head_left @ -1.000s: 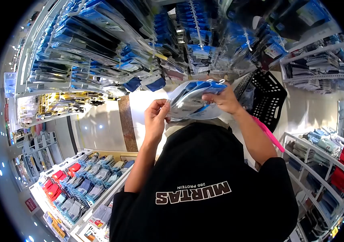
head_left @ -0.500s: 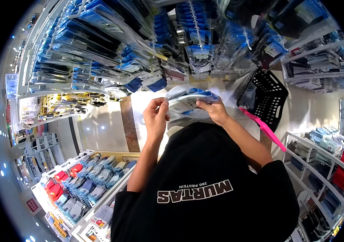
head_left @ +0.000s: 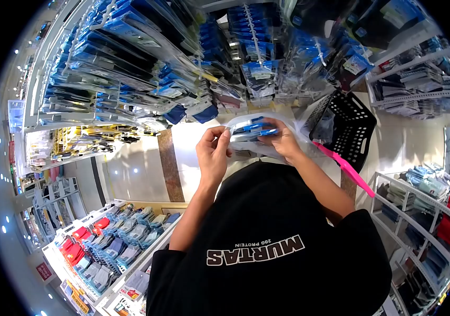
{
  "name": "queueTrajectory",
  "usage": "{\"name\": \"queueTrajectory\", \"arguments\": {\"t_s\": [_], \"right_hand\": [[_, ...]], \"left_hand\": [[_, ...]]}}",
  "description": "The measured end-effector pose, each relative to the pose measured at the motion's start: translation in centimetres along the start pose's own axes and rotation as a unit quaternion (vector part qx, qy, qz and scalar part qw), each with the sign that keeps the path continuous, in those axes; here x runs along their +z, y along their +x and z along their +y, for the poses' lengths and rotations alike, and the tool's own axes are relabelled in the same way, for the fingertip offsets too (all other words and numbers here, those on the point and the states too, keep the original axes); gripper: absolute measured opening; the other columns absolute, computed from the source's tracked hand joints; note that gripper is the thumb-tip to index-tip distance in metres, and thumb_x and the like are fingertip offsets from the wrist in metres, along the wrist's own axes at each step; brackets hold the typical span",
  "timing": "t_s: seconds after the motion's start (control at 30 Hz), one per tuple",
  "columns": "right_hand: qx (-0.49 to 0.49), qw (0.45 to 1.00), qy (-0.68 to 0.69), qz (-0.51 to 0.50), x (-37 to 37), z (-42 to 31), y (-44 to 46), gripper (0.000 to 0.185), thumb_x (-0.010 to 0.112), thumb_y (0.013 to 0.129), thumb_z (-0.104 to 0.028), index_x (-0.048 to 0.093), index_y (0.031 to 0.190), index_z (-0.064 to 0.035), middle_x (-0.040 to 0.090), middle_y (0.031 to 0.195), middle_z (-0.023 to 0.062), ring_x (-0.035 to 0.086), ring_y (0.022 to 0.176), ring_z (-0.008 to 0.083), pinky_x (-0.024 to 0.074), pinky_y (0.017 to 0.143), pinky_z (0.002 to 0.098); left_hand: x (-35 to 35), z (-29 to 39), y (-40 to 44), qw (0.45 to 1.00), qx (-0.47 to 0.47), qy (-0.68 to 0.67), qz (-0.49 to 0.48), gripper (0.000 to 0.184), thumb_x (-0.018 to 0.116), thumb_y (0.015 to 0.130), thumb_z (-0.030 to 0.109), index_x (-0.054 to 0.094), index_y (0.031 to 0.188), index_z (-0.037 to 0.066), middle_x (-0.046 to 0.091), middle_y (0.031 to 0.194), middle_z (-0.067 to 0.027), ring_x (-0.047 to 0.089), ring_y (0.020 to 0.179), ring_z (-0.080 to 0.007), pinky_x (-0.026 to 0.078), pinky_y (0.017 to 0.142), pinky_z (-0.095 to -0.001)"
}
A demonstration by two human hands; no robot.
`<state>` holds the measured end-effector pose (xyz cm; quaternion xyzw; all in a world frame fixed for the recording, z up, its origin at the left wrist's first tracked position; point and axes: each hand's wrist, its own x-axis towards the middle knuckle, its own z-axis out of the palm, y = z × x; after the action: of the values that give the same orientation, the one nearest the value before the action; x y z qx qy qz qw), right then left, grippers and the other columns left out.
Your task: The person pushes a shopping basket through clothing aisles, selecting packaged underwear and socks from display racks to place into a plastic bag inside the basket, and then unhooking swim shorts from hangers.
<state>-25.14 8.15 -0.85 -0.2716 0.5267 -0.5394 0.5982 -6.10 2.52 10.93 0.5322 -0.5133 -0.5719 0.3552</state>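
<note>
Several flat clear-plastic packets with blue tops (head_left: 251, 128) are between my hands at waist height, in front of my black shirt. My right hand (head_left: 282, 139) grips them from the right side, thumb over the blue part. My left hand (head_left: 215, 150) has its thumb and fingers pinched together at the left edge of the packets. Translucent plastic (head_left: 301, 143) surrounds the packets and spreads beyond my right hand. What is inside the packets is too glossy to make out.
A black perforated basket (head_left: 352, 129) with a pink handle (head_left: 346, 167) is at the right. Ahead, blue-topped packets (head_left: 130, 39) hang on hooks. Folded goods fill a display stand (head_left: 114, 239) at lower left and a white rack (head_left: 420, 210) at right.
The packets have tilted, so their blue tops now show and the pale face is turned away. My left hand has shifted slightly right; my right hand has turned with the packets.
</note>
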Motion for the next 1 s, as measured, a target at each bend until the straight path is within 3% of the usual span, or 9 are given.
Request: {"name": "queueTrajectory", "arguments": {"t_s": [0.07,0.17,0.3,0.37,0.43,0.6,0.73,0.9,1.0], "right_hand": [[0.06,0.998,-0.026,0.004,-1.4,-0.4,-0.2,0.042,0.071,0.087,0.001,0.056,0.127,0.0039,0.061,0.125,0.0154,0.061,0.112,0.0215,0.0525,0.093,0.036],[-0.109,0.982,-0.138,0.075,-0.7,-3.4,-3.8,0.042,0.073,0.087,-0.008,0.057,0.124,0.0059,0.061,0.126,0.015,0.06,0.115,0.0249,0.0508,0.096,0.0402],[-0.199,0.937,-0.282,0.057,-1.0,-10.6,-7.3,0.038,0.077,0.082,-0.01,0.064,0.117,-0.0011,0.064,0.118,0.011,0.063,0.11,0.0224,0.0511,0.091,0.0346],[-0.126,0.951,-0.28,-0.021,-1.4,-10.2,-8.6,0.037,0.081,0.078,-0.015,0.066,0.111,-0.005,0.066,0.107,0.0086,0.065,0.1,0.024,0.0511,0.086,0.0329],[-0.13,0.91,-0.389,-0.058,-1.1,-9.8,-9.4,0.039,0.083,0.076,-0.019,0.067,0.109,-0.0052,0.066,0.11,0.0098,0.065,0.102,0.022,0.0504,0.092,0.0345],[-0.213,0.851,-0.479,0.027,-1.4,-6.4,-8.3,0.012,0.075,0.083,-0.011,0.07,0.092,-0.0057,0.066,0.088,0.008,0.064,0.086,0.0312,0.0501,0.077,0.0413],[-0.299,0.855,-0.405,0.125,-1.8,-9.6,-8.5,0.008,0.076,0.081,-0.009,0.07,0.086,-0.0048,0.067,0.084,0.0073,0.064,0.077,0.027,0.0508,0.066,0.0369],[-0.302,0.817,-0.442,0.214,-3.2,-14.0,-10.4,0.005,0.074,0.082,-0.007,0.071,0.084,-0.0034,0.068,0.083,0.0079,0.063,0.075,0.0247,0.0502,0.066,0.035],[-0.298,0.77,-0.478,0.299,-6.0,-16.0,-11.9,0.006,0.074,0.083,-0.007,0.07,0.084,-0.0021,0.068,0.083,0.009,0.063,0.077,0.0253,0.0496,0.07,0.0337]], "left_hand": [[-0.4,-1.0,0.5,1.0,-0.01,-0.019,0.003,0.02,0.066,0.098,0.018,0.065,0.102,-0.002,0.062,0.081,-0.0015,0.054,0.059,-0.0062,0.045,0.053,-0.0211],[0.1,-1.4,0.9,0.999,-0.023,-0.04,0.001,0.019,0.066,0.098,0.017,0.065,0.101,-0.002,0.062,0.081,-0.0021,0.054,0.059,-0.007,0.044,0.052,-0.0219],[1.8,-1.1,0.4,0.996,-0.048,-0.056,-0.044,0.018,0.066,0.098,0.016,0.063,0.1,-0.001,0.06,0.08,-0.0021,0.054,0.061,-0.0082,0.045,0.054,-0.0233],[2.9,-1.0,0.1,0.994,-0.059,-0.06,-0.072,0.018,0.065,0.098,0.017,0.063,0.1,-0.001,0.06,0.081,-0.0021,0.054,0.062,-0.0082,0.045,0.054,-0.0232],[3.8,-1.0,0.0,0.992,-0.071,-0.063,-0.083,0.017,0.064,0.099,0.016,0.062,0.1,0.0,0.06,0.082,-0.002,0.054,0.062,-0.0084,0.047,0.054,-0.0237],[6.0,0.5,-0.4,0.983,-0.082,-0.113,-0.121,0.013,0.062,0.1,0.014,0.061,0.1,0.001,0.06,0.083,-0.0023,0.056,0.064,-0.0086,0.05,0.054,-0.0245],[6.3,1.5,0.8,0.98,-0.061,-0.119,-0.147,0.013,0.063,0.099,0.013,0.061,0.1,0.0,0.06,0.084,-0.0035,0.056,0.063,-0.0087,0.047,0.051,-0.0235],[10.0,4.5,3.0,0.956,0.022,-0.034,-0.289,0.024,0.063,0.099,0.016,0.062,0.109,-0.005,0.063,0.09,-0.0058,0.053,0.062,-0.0073,0.045,0.052,-0.0229],[11.9,5.7,3.8,0.933,0.042,-0.078,-0.35,0.028,0.062,0.1,0.019,0.063,0.114,-0.005,0.065,0.091,-0.007,0.057,0.064,-0.0085,0.047,0.056,-0.0234]]}}
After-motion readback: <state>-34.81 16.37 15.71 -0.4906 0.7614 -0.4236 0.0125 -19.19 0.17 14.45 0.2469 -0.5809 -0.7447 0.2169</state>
